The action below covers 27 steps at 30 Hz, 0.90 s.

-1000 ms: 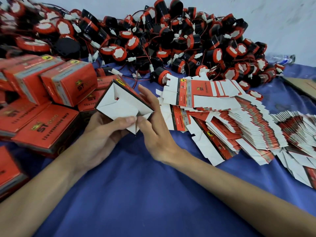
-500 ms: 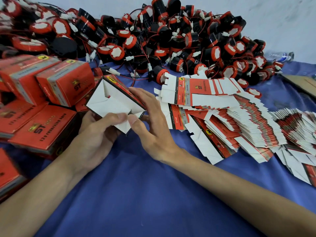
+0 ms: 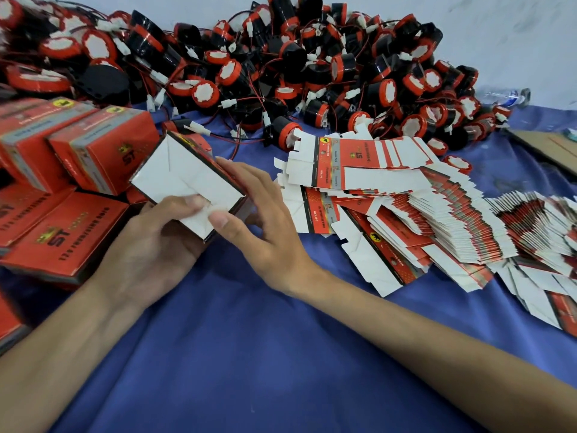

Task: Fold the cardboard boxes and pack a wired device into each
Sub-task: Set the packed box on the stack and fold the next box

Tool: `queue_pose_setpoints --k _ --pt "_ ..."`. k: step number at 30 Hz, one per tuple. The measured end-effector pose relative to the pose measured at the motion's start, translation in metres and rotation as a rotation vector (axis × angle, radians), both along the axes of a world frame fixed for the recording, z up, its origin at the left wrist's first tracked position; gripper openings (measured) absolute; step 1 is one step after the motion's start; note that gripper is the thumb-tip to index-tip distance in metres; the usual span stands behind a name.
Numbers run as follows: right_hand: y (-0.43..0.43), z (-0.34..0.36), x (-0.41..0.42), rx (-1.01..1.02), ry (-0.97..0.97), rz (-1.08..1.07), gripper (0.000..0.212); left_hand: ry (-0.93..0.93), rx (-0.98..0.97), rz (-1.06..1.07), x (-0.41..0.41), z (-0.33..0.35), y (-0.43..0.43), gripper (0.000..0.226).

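Both hands hold a half-folded red cardboard box (image 3: 184, 176) over the blue cloth, its white flapped end facing me. My left hand (image 3: 156, 245) grips the box from below, with the thumb pressing a white flap. My right hand (image 3: 259, 226) holds the right side, its thumb on the lower flap corner and its fingers along the red edge. A big heap of black-and-red wired devices (image 3: 281, 73) lies at the back. Flat unfolded box blanks (image 3: 406, 220) fan out to the right.
Several closed red boxes (image 3: 100, 151) are stacked at the left. The blue cloth (image 3: 281, 354) covers the table in front. A brown cardboard sheet (image 3: 555, 148) and a plastic bottle (image 3: 502, 96) lie at the far right, near a white wall.
The box end has gone from open, spread flaps to flaps pressed nearly flat. Both thumbs have moved onto the lower flaps, and the box has turned slightly.
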State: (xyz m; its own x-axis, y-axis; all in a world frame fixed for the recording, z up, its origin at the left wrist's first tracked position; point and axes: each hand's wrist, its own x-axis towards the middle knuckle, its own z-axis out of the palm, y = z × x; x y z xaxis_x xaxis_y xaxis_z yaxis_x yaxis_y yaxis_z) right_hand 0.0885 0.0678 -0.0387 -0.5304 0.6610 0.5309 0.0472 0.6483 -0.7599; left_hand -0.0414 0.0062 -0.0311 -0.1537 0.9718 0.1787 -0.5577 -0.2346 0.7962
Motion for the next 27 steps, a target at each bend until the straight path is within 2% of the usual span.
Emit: queue_pose_setpoints --k 3,5,7,9,10,12,14,16,18,20,22,24,25,27 --pt "0.003 -0.001 0.001 -0.176 0.077 0.074 0.042 -0.031 0.022 -0.096 -0.005 -0.001 0.001 0.032" --pt "0.007 0.0 0.002 -0.315 0.134 0.075 0.042 -0.04 0.039 -0.145 -0.005 -0.002 0.001 0.046" --pt "0.01 -0.001 0.002 -0.331 0.115 0.035 0.047 0.049 0.059 -0.076 0.0 -0.002 0.001 0.043" --pt "0.009 -0.001 0.002 -0.243 0.093 -0.04 0.054 0.196 0.016 0.142 0.009 -0.002 0.001 0.044" --pt "0.008 -0.002 0.002 -0.172 0.096 -0.082 0.059 0.341 -0.024 0.314 0.013 -0.004 0.001 0.043" --pt "0.003 -0.001 0.004 0.025 0.127 -0.125 0.071 0.783 -0.008 0.592 0.022 -0.007 0.0 0.032" --pt "-0.001 -0.002 0.005 0.192 0.145 -0.12 0.082 1.172 0.089 0.678 0.028 -0.01 0.0 0.029" --pt "-0.001 0.0 0.005 0.205 0.137 -0.125 0.085 1.491 0.199 0.74 0.023 -0.014 0.003 0.028" --pt "-0.001 0.0 0.004 0.144 0.083 -0.182 0.081 1.653 0.233 0.79 0.018 -0.015 0.006 0.029" --pt "-0.002 -0.001 0.002 0.089 0.006 -0.213 0.076 1.646 0.21 0.807 0.016 -0.013 0.006 0.032" --pt "0.0 -0.001 0.0 0.021 -0.037 -0.207 0.074 1.559 0.242 0.815 0.015 -0.013 0.004 0.037" --pt "0.005 -0.001 -0.001 -0.019 0.014 -0.171 0.068 1.431 0.282 0.857 0.011 -0.014 0.0 0.05" --pt "0.008 -0.001 0.0 -0.054 0.065 -0.121 0.065 1.328 0.294 0.877 0.009 -0.014 0.0 0.055" --pt "0.01 0.0 0.001 -0.208 0.173 0.014 0.06 0.996 0.244 0.786 0.007 -0.013 0.003 0.068"
